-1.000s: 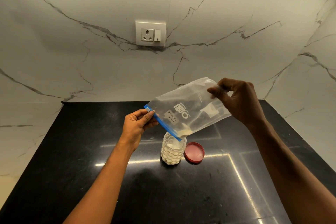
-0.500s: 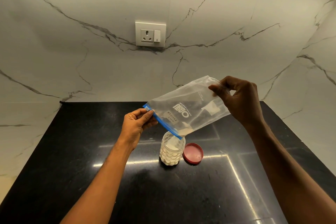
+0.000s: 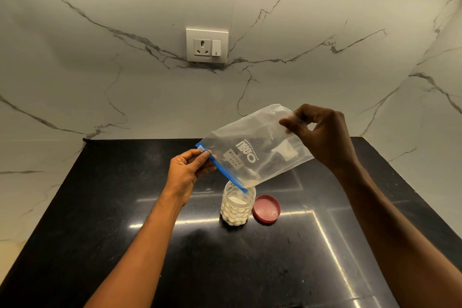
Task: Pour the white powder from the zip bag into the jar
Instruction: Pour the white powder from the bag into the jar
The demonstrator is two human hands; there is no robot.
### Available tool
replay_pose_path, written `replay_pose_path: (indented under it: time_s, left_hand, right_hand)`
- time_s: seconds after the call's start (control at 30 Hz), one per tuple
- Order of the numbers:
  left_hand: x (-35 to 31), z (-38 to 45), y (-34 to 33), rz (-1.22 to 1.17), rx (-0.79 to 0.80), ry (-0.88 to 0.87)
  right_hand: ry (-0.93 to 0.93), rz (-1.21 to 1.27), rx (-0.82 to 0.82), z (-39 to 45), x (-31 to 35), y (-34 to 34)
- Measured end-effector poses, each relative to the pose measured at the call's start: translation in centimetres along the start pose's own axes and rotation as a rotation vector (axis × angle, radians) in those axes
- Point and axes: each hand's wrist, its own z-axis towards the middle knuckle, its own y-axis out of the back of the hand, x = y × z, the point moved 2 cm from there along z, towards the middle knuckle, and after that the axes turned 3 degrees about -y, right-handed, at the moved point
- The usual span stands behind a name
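Observation:
A clear zip bag [image 3: 260, 150] with a blue zip strip hangs tilted, mouth down, over an open clear plastic jar [image 3: 237, 205]. The lower corner of the zip strip sits at the jar's mouth. A little white powder lies in that low corner of the bag, and the jar holds white powder to about half its height. My left hand [image 3: 187, 172] pinches the upper end of the blue strip. My right hand [image 3: 322, 137] pinches the bag's raised bottom edge, higher and to the right.
The jar stands on a glossy black countertop [image 3: 125, 220]. A red lid [image 3: 266, 209] lies upside down just right of the jar. A marble wall with a white socket and switch plate [image 3: 207, 45] rises behind the counter.
Both hands and the bag have risen slightly and the bag's bottom is lifted a bit more. Less powder sits in the bag's low corner; the jar stays put.

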Motion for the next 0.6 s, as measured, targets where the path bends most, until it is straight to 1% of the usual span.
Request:
replay_pose_path:
  time_s: [0.17,0.3,0.43,0.6]
  left_hand:
    - [0.7,-0.4,-0.6,-0.045,0.089,0.079]
    - [1.5,-0.3,-1.4,-0.020,0.065,0.106]
    - [1.7,-0.1,-0.9,-0.021,0.038,0.105]
    - [1.5,-0.1,-0.5,-0.046,0.013,0.126]
  right_hand:
    - [-0.035,0.051,-0.008,0.4,-0.5,0.0]
    - [-0.046,0.093,0.054,0.1,-0.3,-0.6]
    - [-0.089,0.148,0.209,0.0,-0.9,-0.9]
    - [-0.231,0.121,0.461,-0.8,-4.0,-0.4]
